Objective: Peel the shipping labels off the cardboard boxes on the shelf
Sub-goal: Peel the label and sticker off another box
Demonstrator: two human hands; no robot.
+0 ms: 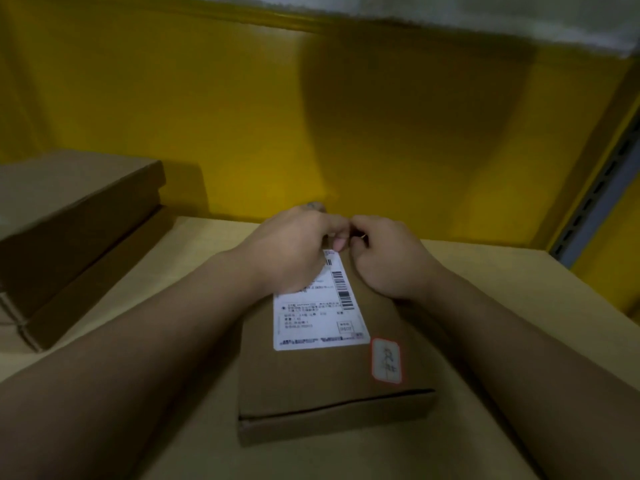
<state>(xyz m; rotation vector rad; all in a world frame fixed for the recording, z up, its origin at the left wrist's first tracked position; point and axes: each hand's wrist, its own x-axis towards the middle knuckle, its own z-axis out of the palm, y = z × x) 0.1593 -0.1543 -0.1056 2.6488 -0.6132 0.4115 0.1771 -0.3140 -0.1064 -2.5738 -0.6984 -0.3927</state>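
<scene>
A flat cardboard box [332, 386] lies in front of me on a large cardboard surface. A white shipping label [317, 320] with barcodes is stuck flat on its top. A small red-bordered sticker [386, 360] sits by the label's near right corner. My left hand [291, 251] covers the label's far left part, and its curled fingertips pick at the far right corner. My right hand [388, 261] is curled on the box just right of that corner, fingertips meeting the left hand's. What they pinch is hidden.
Two more flat cardboard boxes [69, 230] are stacked at the left. The yellow back wall of the shelf [311, 126] rises just behind the hands. A grey slotted upright [595, 199] stands at the right. The cardboard surface [519, 306] extends to both sides.
</scene>
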